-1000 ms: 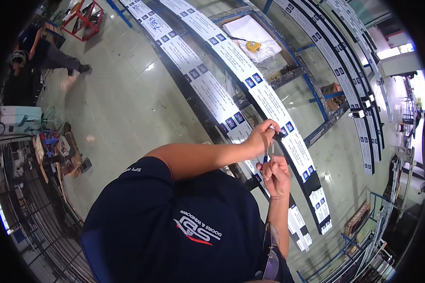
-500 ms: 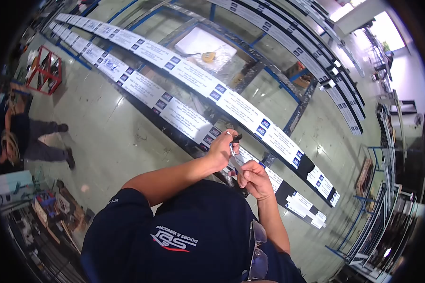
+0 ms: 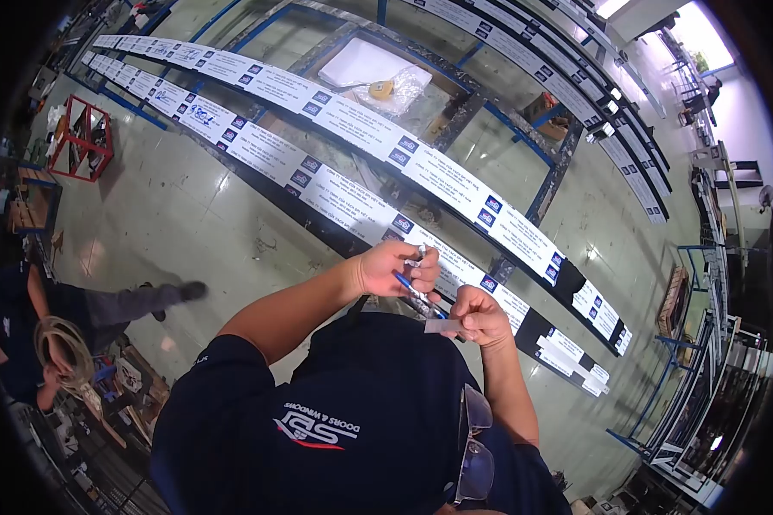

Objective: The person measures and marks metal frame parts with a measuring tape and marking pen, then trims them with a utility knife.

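Observation:
My left hand (image 3: 398, 268) is closed above the near long profile (image 3: 270, 165), which is covered with white printed film. A slim pen-like item with a blue end (image 3: 403, 281) sticks out below its fingers, and something silvery shows at the fingertips. Beside it, my right hand (image 3: 483, 317) pinches a small pale, flat strip (image 3: 443, 326) between thumb and finger. The hands are close together, in front of my chest. A second film-covered profile (image 3: 352, 120) lies parallel, farther off.
The profiles rest across a blue-framed stand (image 3: 511, 137). A yellow tape measure (image 3: 381, 88) lies on plastic wrap there. More profiles (image 3: 558, 73) lie at the upper right. A person holding a coiled hose (image 3: 64, 354) is at the left, near a red rack (image 3: 82, 140).
The pale strip has swung from upright between my hands to nearly level at my right fingers. The blue-ended item now shows below my left hand. The person at left has come nearer.

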Action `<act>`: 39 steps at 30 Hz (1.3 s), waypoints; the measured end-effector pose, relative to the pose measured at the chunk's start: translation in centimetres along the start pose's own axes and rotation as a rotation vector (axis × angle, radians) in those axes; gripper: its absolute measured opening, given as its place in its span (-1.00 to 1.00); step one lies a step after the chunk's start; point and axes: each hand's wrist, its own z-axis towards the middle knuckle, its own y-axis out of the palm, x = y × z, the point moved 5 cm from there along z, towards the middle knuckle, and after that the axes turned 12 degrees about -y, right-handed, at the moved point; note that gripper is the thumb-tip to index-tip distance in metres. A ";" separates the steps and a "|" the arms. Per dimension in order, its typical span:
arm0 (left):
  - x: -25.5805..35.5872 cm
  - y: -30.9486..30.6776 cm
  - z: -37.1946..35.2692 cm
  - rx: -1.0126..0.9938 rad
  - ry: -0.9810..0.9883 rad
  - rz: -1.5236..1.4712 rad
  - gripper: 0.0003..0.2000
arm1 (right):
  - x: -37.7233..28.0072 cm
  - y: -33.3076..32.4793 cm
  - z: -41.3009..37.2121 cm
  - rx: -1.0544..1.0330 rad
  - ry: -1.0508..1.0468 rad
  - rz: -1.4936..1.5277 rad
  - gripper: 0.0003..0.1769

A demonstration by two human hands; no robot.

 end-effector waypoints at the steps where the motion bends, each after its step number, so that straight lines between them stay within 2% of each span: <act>1: -0.4 0.4 0.3 -0.070 -0.010 -0.072 -0.81 | 0.2 0.2 0.1 -0.021 0.028 0.008 -0.82; 2: -0.8 0.8 0.5 -0.140 -0.021 -0.143 -0.79 | 0.4 0.5 0.2 -0.043 0.056 0.017 -0.82; 6: -2.4 2.5 2.2 0.057 0.073 -0.161 -0.77 | 0.1 2.0 1.2 -0.086 0.011 0.040 -0.80; 8: -1.6 0.9 2.7 0.056 0.131 -0.185 -0.82 | -0.9 2.0 1.0 -0.059 -0.059 0.020 -0.78; 10: 0.8 0.1 1.3 0.430 0.286 -0.025 -0.92 | -2.5 3.1 1.1 -0.071 -0.165 -0.073 -0.79; 14: 8.4 -5.7 -4.2 0.998 0.538 0.366 -0.88 | -4.4 2.4 -0.2 -0.038 -0.222 -0.105 -0.77; 16: 12.7 -7.1 -7.4 1.155 0.743 0.455 -0.86 | -4.8 2.2 -0.7 -0.012 -0.266 -0.114 -0.78; 18: 16.0 -6.8 -9.9 1.326 0.822 0.458 -0.86 | -4.9 1.8 -1.4 0.041 -0.280 -0.139 -0.79; 20: 19.4 -11.3 -12.0 1.204 0.651 0.293 -0.81 | -4.9 1.5 -2.1 0.095 -0.296 -0.162 -0.80; 21: 20.6 -11.7 -12.5 1.204 0.637 0.304 -0.81 | -4.8 1.4 -2.3 0.113 -0.298 -0.147 -0.80; 23: 22.6 -12.2 -12.8 1.340 0.572 0.382 -0.74 | -4.7 1.3 -2.7 0.143 -0.307 -0.121 -0.80; 24: 23.7 -12.3 -11.8 1.336 0.556 0.401 -0.74 | -4.7 1.3 -2.9 0.151 -0.327 -0.117 -0.80; 26: 26.0 -11.1 -10.7 1.673 0.741 0.905 -0.66 | -4.7 1.1 -3.4 0.184 -0.313 -0.140 -0.81; 27: 27.0 -9.1 -9.4 1.618 0.833 1.232 -0.60 | -4.7 1.1 -3.6 0.181 -0.320 -0.136 -0.83; 28: 28.0 -7.8 -8.1 1.608 0.835 1.373 -0.66 | -4.8 0.9 -3.7 0.193 -0.337 -0.131 -0.83; 30: 29.2 -6.7 -5.3 1.442 0.789 1.405 -0.55 | -5.0 0.9 -4.2 0.177 -0.363 -0.105 -0.82; 31: 30.4 -7.5 -4.4 1.420 0.770 1.419 -0.55 | -5.0 1.0 -4.4 0.211 -0.380 -0.101 -0.81; 33: 32.4 -7.6 -2.2 1.442 0.837 1.849 -0.34 | -5.3 1.7 -5.0 0.269 -0.396 -0.133 -0.81; 34: 32.8 -7.6 -1.4 1.420 0.876 1.894 -0.31 | -5.4 2.1 -5.2 0.308 -0.390 -0.167 -0.81; 36: 34.0 -8.7 -0.2 1.368 0.761 1.740 -0.35 | -5.4 2.5 -6.0 0.355 -0.430 -0.170 -0.81; 38: 36.7 -13.5 0.4 1.312 0.807 1.690 -0.55 | -5.3 2.2 -7.5 0.403 -0.405 -0.236 -0.80; 39: 37.7 -14.9 0.5 1.265 0.920 1.875 -0.73 | -5.2 2.0 -8.1 0.449 -0.406 -0.275 -0.78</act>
